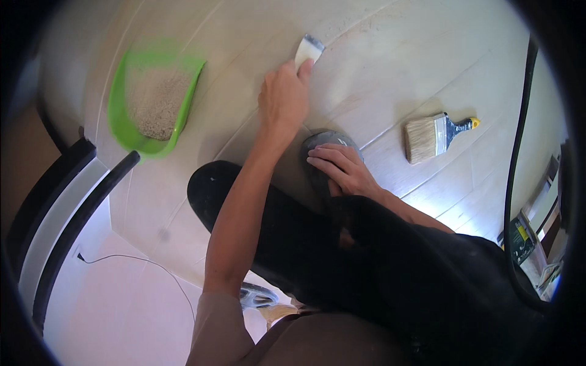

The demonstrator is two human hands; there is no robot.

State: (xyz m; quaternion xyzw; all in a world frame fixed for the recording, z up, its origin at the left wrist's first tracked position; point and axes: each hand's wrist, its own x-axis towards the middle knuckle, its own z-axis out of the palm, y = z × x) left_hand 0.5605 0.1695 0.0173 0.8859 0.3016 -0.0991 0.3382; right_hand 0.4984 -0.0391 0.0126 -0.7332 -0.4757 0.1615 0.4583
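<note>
My left hand [284, 97] reaches forward and grips a small white flat tool with a grey edge [309, 50], pressed against the pale plank floor [390, 67]. My right hand [342, 168] rests with its fingers spread on the toe of my grey shoe [326, 141]. Nothing is held in it. I am crouched low, and my black trouser legs [366, 256] fill the lower middle of the view.
A green dustpan [119, 116] holding pale grit lies at the upper left. On the floor to the right lies a wide paint brush [430, 137]. Down the right side runs a black cable [519, 140]. A black-and-white frame [61, 195] and a thin wire [140, 259] are at the left.
</note>
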